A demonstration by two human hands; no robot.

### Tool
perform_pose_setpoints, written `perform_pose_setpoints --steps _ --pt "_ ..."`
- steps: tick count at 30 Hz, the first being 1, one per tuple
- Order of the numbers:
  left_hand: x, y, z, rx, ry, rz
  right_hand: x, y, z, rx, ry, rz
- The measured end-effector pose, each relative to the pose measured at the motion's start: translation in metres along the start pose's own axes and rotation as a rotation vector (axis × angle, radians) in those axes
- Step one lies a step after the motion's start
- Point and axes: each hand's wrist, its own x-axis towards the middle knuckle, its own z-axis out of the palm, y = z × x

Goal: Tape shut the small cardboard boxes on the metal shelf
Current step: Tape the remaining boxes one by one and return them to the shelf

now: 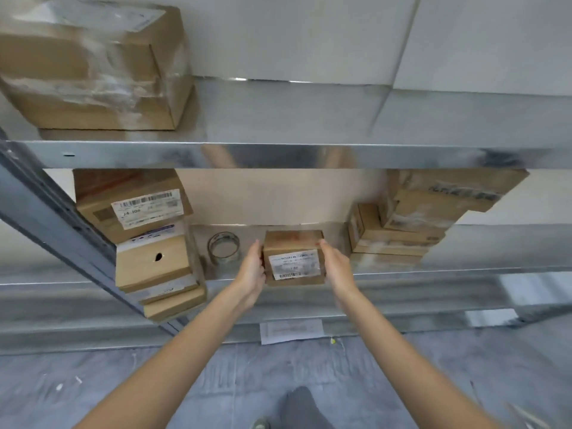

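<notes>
A small cardboard box [293,257] with a white barcode label on its front stands on the middle metal shelf [402,275]. My left hand [251,269] lies flat against its left side with straight fingers. My right hand [335,267] is at its right side, fingers straight, touching or just off the box. A roll of clear tape [224,247] stands on the shelf just left of my left hand.
Stacked small boxes [148,239] fill the shelf's left end and another stack [411,218] its right end. A large plastic-wrapped box [99,66] sits on the upper shelf. A paper label [291,330] hangs on a lower shelf edge. A grey upright [62,221] runs at left.
</notes>
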Motion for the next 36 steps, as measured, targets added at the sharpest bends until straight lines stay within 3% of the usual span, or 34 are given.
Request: perform_pose_setpoints --steps 11,19,23,27,29,32,36 --pt "0.059 -0.011 0.007 0.052 0.216 0.103 0.076 0.013 0.004 0.109 -0.150 0.022" --pt "0.060 -0.009 -0.006 0.055 0.123 0.078 0.079 0.022 0.000 0.181 -0.210 0.144" --pt "0.054 0.005 -0.015 0.026 -0.006 0.075 0.079 0.014 -0.006 0.414 -0.260 0.154" --pt "0.050 0.015 -0.027 -0.148 -0.063 0.084 0.083 0.009 -0.014 0.485 -0.213 0.076" --pt "0.052 0.008 -0.023 -0.179 0.023 0.059 0.082 0.016 -0.009 0.425 -0.160 0.068" --pt "0.056 -0.007 -0.019 -0.198 0.143 0.006 0.077 0.029 0.003 0.370 -0.118 0.106" --pt "0.057 -0.020 -0.024 -0.113 0.109 -0.039 0.075 0.047 0.009 0.353 -0.106 0.156"
